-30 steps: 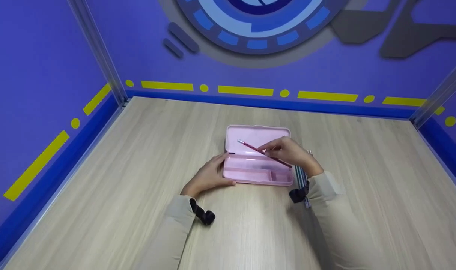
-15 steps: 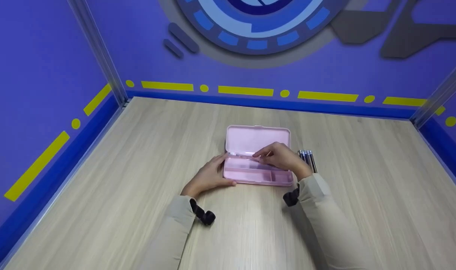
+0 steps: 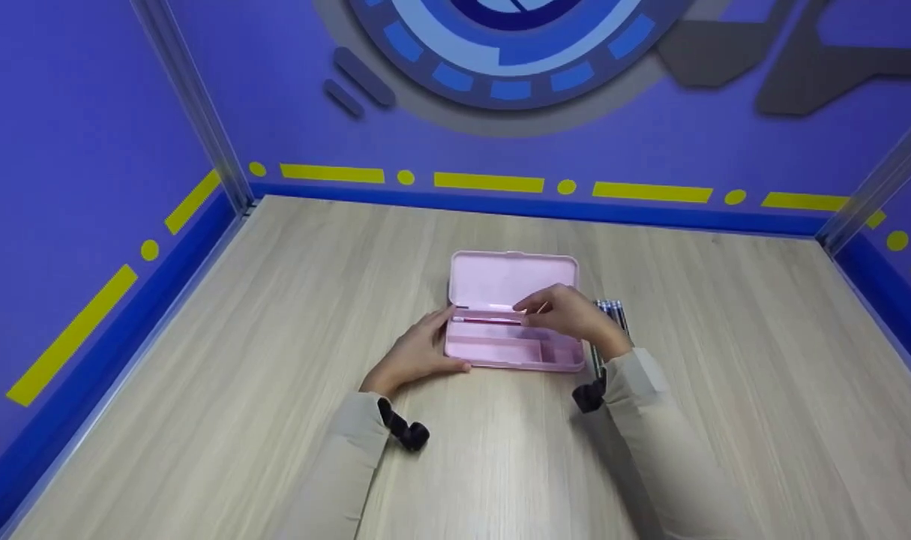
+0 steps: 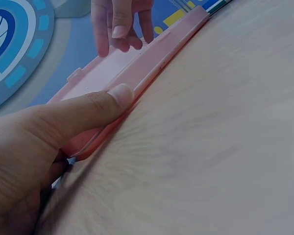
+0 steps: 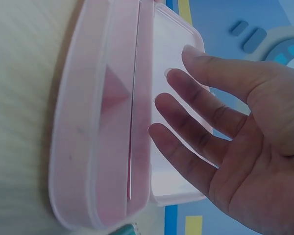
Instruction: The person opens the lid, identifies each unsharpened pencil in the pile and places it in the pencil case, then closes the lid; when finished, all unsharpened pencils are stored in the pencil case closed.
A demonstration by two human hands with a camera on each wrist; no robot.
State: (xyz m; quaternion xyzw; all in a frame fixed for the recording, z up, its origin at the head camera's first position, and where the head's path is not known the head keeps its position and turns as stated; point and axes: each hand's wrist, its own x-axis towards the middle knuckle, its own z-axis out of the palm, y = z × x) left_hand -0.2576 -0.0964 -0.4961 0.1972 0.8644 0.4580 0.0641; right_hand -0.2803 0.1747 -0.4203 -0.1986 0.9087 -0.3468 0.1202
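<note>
creased beige fabric sleeves run in from the bottom edge, a black mount at each wrist. left hand, left of frame center: grips the left end of the case, thumb lying along the near wall, fingers at the far left corner; left wrist view hides most of those fingers, can't tell their spacing. case is at mid-frame: smooth glossy pink plastic, rounded corners, open; near row split into a long bay and a small one at right, long channel behind. pencil, slim red shaft, pale end at left, lies in that channel. right hand, just right of center: over the channel's right part, fingers spread and loosely bent, thumb apart; pencil contact, can't tell. past the case's right end: pencils, dark, silvery ends, side by side. lid flat back. pale wood-grain table. far: blue-purple printed wall, metal posts upper left and right.
</note>
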